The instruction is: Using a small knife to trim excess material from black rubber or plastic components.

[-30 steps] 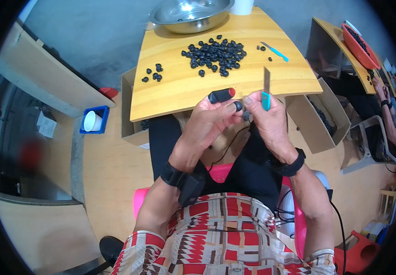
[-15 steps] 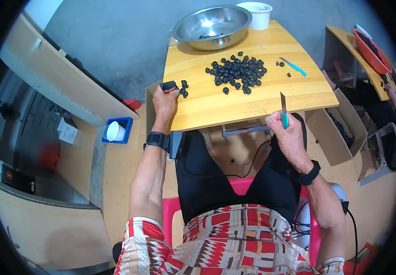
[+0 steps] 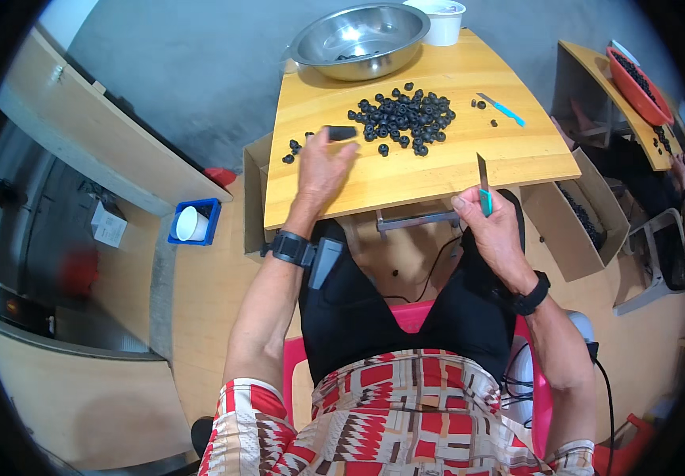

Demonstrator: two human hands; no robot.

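My left hand (image 3: 324,173) hovers over the left half of the wooden table (image 3: 469,75), its fingers apart with nothing visible between them. A black sleeve-like cover (image 3: 340,133) sits at its index finger, pointing toward a pile of small black ring-like parts (image 3: 402,117). Several more such black parts (image 3: 288,159) lie just left of that hand. At the table's front edge, my right hand (image 3: 497,230) grips a knife (image 3: 485,198) by its teal handle, the narrow blade pointing up and away from me.
A steel bowl (image 3: 362,40) and a white tub (image 3: 443,22) stand at the table's far end. Another blue-handled knife (image 3: 505,113) lies on the right. Cardboard boxes (image 3: 576,226) flank the table. Far right, another person's hand (image 3: 682,170) is near a red basin (image 3: 640,87).
My left hand has moved right, from the small group of black parts toward the pile, and its fingers have spread. My right hand stays nearly in place with the knife.
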